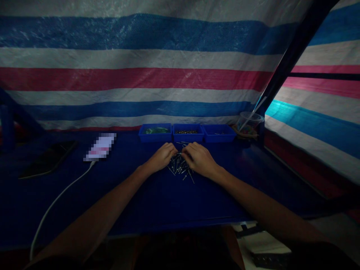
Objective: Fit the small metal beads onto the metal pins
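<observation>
A loose pile of thin silvery metal pins point(181, 166) lies on the dark blue tabletop point(168, 198); they look like small rods with a thicker part. At the pile's left edge is my left hand point(162, 157), its thumb and fingers pinched together. My right hand point(198, 159) reaches over the right side of the pile, with its fingers curled in and closed. The fingertips nearly meet above the pins. Whatever is between them is too small and dark to make out. A pin or two stick out just beyond the hands.
Behind the hands stand three blue trays: the left tray point(140, 135) holds greenish items, the middle tray point(187, 138) brassy pieces, the right tray point(219, 138) a few small bits. A plastic tub point(250, 119) is rightmost. A phone point(100, 146) with white cable point(53, 202) lies left.
</observation>
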`<state>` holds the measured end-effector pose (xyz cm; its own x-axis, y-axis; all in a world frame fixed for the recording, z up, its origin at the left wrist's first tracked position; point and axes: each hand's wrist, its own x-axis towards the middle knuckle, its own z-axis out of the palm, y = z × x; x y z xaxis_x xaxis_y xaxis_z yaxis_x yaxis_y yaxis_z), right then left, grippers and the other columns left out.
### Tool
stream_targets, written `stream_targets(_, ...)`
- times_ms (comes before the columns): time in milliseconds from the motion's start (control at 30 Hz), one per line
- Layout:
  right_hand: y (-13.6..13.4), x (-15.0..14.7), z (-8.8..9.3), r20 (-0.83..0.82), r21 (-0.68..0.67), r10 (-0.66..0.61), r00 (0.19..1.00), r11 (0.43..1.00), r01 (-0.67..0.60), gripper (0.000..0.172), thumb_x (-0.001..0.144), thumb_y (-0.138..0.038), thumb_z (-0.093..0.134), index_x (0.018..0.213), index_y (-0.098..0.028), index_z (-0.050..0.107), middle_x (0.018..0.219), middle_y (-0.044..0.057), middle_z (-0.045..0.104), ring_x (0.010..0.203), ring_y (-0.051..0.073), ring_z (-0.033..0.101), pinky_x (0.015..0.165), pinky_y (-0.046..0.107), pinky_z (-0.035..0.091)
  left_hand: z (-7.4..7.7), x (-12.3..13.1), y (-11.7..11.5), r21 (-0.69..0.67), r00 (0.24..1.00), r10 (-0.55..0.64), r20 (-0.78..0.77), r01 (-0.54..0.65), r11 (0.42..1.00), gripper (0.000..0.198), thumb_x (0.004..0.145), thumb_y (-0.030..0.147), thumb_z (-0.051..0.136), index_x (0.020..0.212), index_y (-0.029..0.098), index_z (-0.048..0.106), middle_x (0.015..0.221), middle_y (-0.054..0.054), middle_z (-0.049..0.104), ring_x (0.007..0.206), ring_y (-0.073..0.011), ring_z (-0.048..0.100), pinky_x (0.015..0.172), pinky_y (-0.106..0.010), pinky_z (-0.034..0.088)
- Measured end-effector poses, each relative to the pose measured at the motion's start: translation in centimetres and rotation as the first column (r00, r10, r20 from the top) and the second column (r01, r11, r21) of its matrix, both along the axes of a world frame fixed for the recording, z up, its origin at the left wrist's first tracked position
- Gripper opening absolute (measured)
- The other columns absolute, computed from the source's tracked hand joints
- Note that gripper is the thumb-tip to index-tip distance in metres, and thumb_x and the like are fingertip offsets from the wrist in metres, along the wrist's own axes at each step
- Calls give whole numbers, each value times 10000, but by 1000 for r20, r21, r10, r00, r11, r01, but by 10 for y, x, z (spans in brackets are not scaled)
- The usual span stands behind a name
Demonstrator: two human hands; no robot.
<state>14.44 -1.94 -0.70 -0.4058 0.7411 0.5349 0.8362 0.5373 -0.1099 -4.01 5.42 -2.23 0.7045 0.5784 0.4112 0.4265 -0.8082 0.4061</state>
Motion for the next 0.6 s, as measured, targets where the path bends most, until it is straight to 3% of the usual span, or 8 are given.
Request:
stream_targets(100,-2,5,11,-31,89,-29,999,996,32,217,920,-278,421,820,-168,580,779,66,604,757,190,519,702,336,406,2,2,-5,-32,999,-8,53,10,999,385,965,359,248,688,192,457,699,-15,519,727,-167,483,739,-318,389)
stream_targets(200,-6,17,30,-196,277,-29,980,957,83,192,914,-265,414,815,-179,554,747,60,583,727,185,520,686,333,409,3,0,-6,-81,998,-7,70,13,997,399,967,335,239,725,182,516,713,-10,562,726,-160,517,745,-314,398)
stream_targets(300,-4,43,49,-395,465,-83,915,841,278,154,907,-287,429,851,-195,539,757,50,564,718,183,524,701,339,422,3,0,-6,-78,999,3,33,-1,997,358,960,317,283,781,178,560,750,-15,601,768,-168,548,767,-320,403)
stream_targets(400,10,78,53,-490,443,-269,829,742,503,190,905,-322,415,937,-193,551,814,70,555,785,215,534,765,384,430,2,1,-6,-49,1000,-13,-26,11,999,300,945,318,348,812,178,579,790,-26,622,795,-176,557,755,-319,412)
stream_targets(533,31,105,34,-282,253,-472,835,803,539,304,857,-321,488,1087,-134,555,1020,157,558,985,286,511,842,441,422,1,2,-7,-32,998,-29,-63,27,999,245,930,301,405,831,178,593,823,-32,636,814,-174,560,762,-316,420)
stream_targets(600,34,102,24,-124,124,-455,882,874,469,270,856,-314,499,1051,-149,587,1025,149,579,990,286,515,842,442,423,1,2,-8,-35,998,-14,-65,12,999,255,934,307,405,833,176,599,815,-33,635,799,-172,560,757,-318,422)
